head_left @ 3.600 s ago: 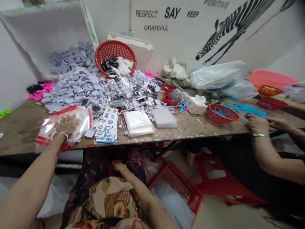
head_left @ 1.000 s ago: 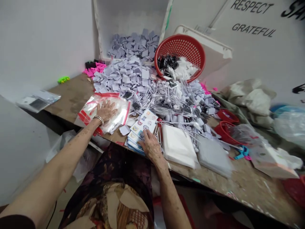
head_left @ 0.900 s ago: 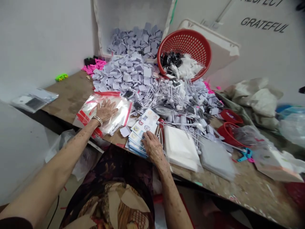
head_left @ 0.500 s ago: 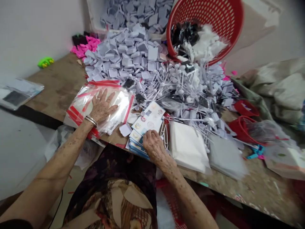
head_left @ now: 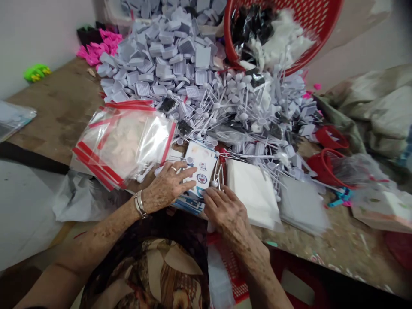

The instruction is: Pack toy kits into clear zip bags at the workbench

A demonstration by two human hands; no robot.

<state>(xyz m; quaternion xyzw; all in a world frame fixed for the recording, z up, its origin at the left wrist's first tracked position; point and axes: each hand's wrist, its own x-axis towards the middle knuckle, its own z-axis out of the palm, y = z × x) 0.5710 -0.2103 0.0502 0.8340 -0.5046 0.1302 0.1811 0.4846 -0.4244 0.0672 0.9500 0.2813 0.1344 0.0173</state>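
Standing rn by a v. cluttered bench. Closest to the person is a patterned top [head_left: 167, 274], w/ a red crate [head_left: 240, 274] down below the table edge. Then the hands, both on the sticker cards [head_left: 202, 178], stacked near the front edge of the table [head_left: 350, 240], top one showing little cartoon pics. The left hand [head_left: 169, 184], bracelet on the wrist, has its fingers spread apart over the L side of the stack, tips on the top card. The right hand [head_left: 227, 210] is at the R edge, fingers bent & close together; can't tell if they're pinching a card or just touching. L of the stack: clear bags w/ red strips [head_left: 125, 133], overlapping. R of it: a white packet [head_left: 252, 191], then a stack of clear sheets [head_left: 301, 204] just beside. Behind all that, a tangle of thin white sticks [head_left: 222, 107], & a big heap of pale lilac trays [head_left: 164, 64], w/ pink pieces [head_left: 101, 45] next to it. Way back R, a tilted red basket [head_left: 317, 21] w/ black & white bits [head_left: 254, 28] inside.
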